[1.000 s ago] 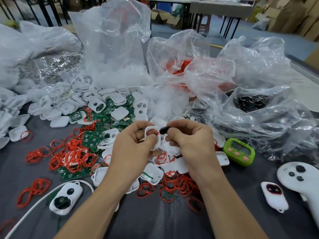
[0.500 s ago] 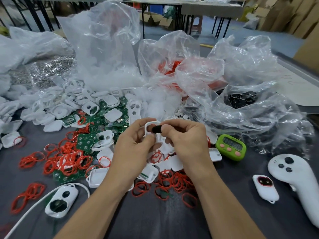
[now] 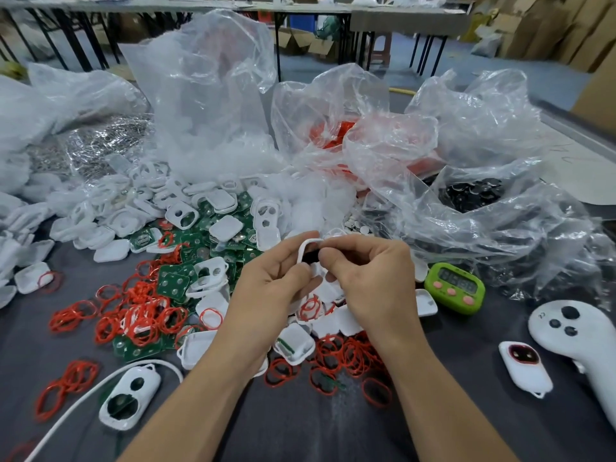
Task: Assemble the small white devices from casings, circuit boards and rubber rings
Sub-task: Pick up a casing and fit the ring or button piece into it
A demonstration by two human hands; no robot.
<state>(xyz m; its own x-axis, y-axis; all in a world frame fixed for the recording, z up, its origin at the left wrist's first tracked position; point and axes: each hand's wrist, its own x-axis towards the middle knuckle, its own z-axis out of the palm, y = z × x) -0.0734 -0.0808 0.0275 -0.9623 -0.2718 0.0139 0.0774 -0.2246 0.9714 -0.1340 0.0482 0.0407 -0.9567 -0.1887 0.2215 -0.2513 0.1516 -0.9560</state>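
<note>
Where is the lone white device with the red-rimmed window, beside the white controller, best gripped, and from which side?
Probably a pinch across the long sides of the white device, mid-body, from above. It lies flat, window up, on the grey table, narrow across. The white controller crowds its right, so the approach is best made from the open left.

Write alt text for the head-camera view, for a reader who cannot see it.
A left hand and right hand pinch a small white casing above a grey table. Red rubber rings, green circuit boards and more casings lie scattered around them, with clear plastic bags behind and a green timer on the right.
</note>
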